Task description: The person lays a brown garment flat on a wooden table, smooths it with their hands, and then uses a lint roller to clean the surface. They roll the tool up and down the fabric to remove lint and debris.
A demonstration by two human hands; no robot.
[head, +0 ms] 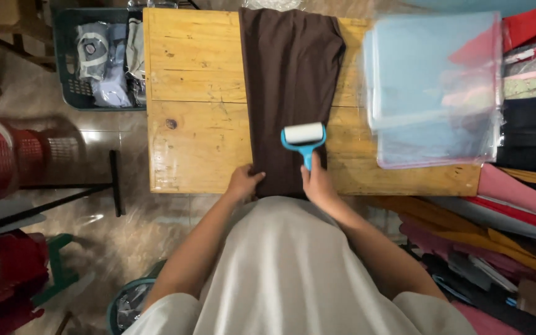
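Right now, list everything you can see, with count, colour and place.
table: one, light wood, centre
cloth: one, dark brown, laid down the table's middle
lint roller: one, blue handle, white roll, on the cloth
plastic bags: a stack, clear, table's right end
folded fabrics: many, mixed colours, far right
crate: one, dark, upper left, holding clothes
baskets: red, left
left hand: pressing the cloth's near edge
right hand: holding the roller's handle

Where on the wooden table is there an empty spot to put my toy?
The bare wood of the table, between the table's left edge and the brown cloth, is free. Right of the cloth only a narrow strip shows before the clear plastic bags. The lint roller and both hands crowd the near edge.
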